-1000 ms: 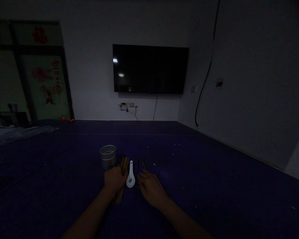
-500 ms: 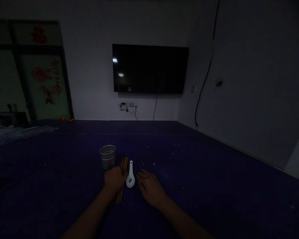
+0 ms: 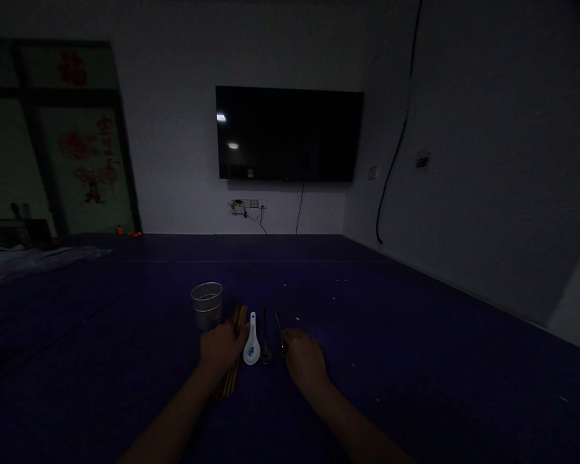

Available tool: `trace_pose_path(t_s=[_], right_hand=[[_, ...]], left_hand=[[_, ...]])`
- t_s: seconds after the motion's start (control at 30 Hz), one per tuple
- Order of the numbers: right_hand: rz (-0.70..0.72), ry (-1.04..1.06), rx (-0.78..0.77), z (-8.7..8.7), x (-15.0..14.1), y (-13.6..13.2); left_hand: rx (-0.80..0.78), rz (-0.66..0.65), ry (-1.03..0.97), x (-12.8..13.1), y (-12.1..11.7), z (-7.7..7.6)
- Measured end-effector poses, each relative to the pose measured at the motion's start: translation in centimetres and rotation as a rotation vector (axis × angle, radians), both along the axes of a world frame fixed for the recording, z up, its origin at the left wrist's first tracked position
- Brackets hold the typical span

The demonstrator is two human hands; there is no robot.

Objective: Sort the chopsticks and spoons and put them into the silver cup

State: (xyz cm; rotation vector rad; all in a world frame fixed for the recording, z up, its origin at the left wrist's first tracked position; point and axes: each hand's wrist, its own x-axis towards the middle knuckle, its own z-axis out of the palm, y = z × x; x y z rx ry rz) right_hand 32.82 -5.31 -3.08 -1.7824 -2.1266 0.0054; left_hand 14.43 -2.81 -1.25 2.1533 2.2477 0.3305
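Observation:
My left hand (image 3: 220,348) is closed over a bundle of wooden chopsticks (image 3: 231,380), which lie slanted on the dark purple surface. Just right of that hand is a white ceramic spoon (image 3: 252,352) with a blue mark in its bowl. Beside it lies a dark, long-handled spoon (image 3: 266,355), with no hand on it. My right hand (image 3: 306,358) has its fingers curled at a second, shiny metal spoon (image 3: 279,324), whose bowl they partly cover. A grey metal cup (image 3: 207,310) stands upright beyond my left hand.
Small white scraps (image 3: 297,318) dot the purple surface (image 3: 415,361). Crumpled clear plastic (image 3: 43,259) lies at the far left. Ahead, a black television (image 3: 290,134) hangs on the wall above sockets and cables. A black cable (image 3: 393,171) runs down the right wall.
My right hand has shifted right, off the dark spoon, and its fingers have curled in at the metal spoon. The dark spoon's bowl now shows. My left hand stays on the chopsticks.

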Motion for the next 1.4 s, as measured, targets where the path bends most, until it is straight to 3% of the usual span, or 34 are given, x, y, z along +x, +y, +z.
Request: trace_pose_path(t_s=[1.23, 1.4], right_hand=[[0.121, 0.113, -0.003, -0.21, -0.05, 0.26], [0.253, 0.098, 0.040, 0.26, -0.43, -0.09]], left_hand=[[-0.009, -0.030, 0.034, -0.12, 0.00, -0.15], [-0.004, -0.040, 0.027, -0.08, -0.01, -0.11]])
